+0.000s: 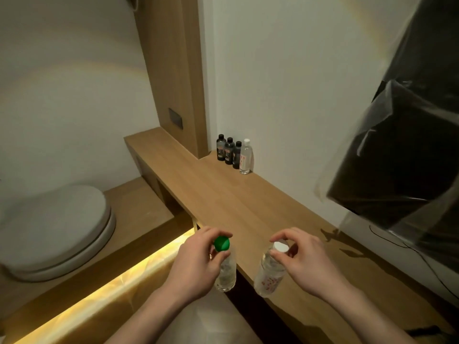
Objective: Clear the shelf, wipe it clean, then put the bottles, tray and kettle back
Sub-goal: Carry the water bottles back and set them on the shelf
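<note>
Currently both hands hold one bottle each, gripped by the neck, over the near edge of the long light-wood shelf (248,202). My left hand (196,264) pinches the clear plastic bottle with the green screw cap (222,256) just under the cap; this bottle hangs off the shelf's front edge, over the gap. My right hand (303,259) pinches the clear plastic bottle with the white cap and a pink-patterned label (270,271) around the cap; its base looks low over the shelf's near end, contact not resolvable.

Progress, as judged: four bottles stand in a row at the far back edge against the wall, namely three small dark bottles with black caps (229,151) and one clear bottle with a white cap (245,157). Shelf surface between them and my hands is bare wood. No cloth, tray or kettle in view. I read this as the put-back phase, partly done, though clearing cannot be excluded from one frame. Tray and kettle remain outstanding.

Writing: dark bottles carry pale label blocks, clear one red characters; all too small to read. Pink label print illegible
</note>
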